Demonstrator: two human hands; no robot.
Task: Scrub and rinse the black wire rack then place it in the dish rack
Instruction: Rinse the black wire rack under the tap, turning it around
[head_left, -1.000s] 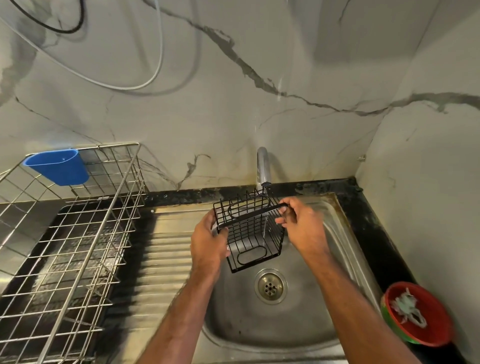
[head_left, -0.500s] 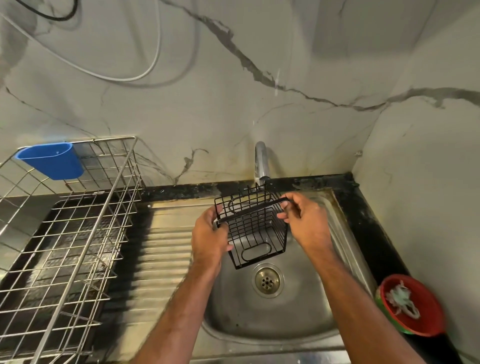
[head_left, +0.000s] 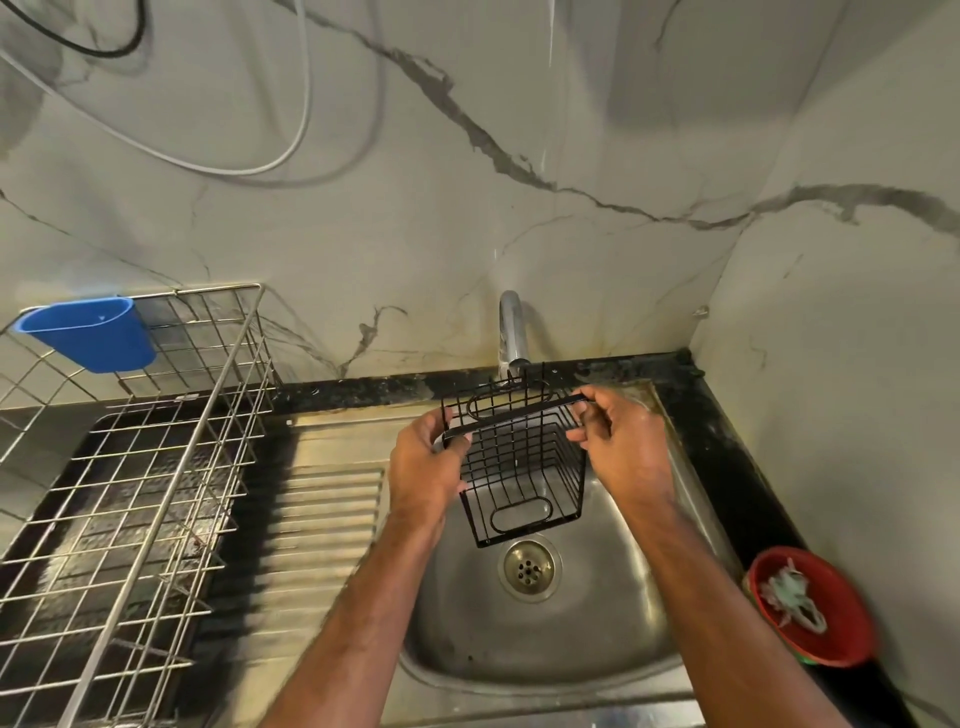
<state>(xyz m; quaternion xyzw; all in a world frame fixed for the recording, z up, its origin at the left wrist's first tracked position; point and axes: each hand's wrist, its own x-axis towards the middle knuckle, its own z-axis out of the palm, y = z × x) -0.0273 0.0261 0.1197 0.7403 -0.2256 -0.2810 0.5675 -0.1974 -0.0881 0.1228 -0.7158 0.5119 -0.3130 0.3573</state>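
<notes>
A: While both hands are up over the basin, head view only — black wire rack (head_left: 522, 467), a small basket of thin black rods, held in the air above the round stainless steel sink basin (head_left: 613, 613), just under the curved chrome tap spout (head_left: 511, 332). Tilted, open side toward the camera.

B: Hands?

A: Left hand (head_left: 423, 467) grips the rack's left end, fingers curled round the rim bar and wires. Right hand (head_left: 621, 447) pinches the right end of the flat black top bar between thumb and curled fingers.

B: Touching the sink?

A: No, rack is clear of the basin floor. Its lower edge hangs just above the round metal drain strainer (head_left: 530, 569).

B: Water running?

A: Cannot tell, too faint at the spout.

B: Dish rack?

A: Large silver wire dish rack (head_left: 119, 499) on the left end of the black counter, beside the ribbed steel drainboard (head_left: 311, 519), well apart from the black rack. Blue plastic cutlery cup (head_left: 88, 338) hooked on its back left corner.

B: Rest?

A: Red round plastic bowl (head_left: 813, 605) at the counter's right edge, pale crumpled scrap inside. Grey-veined marble wall (head_left: 519, 218) behind, white cable (head_left: 291, 150) and black cable (head_left: 111, 47) looping at top left.
</notes>
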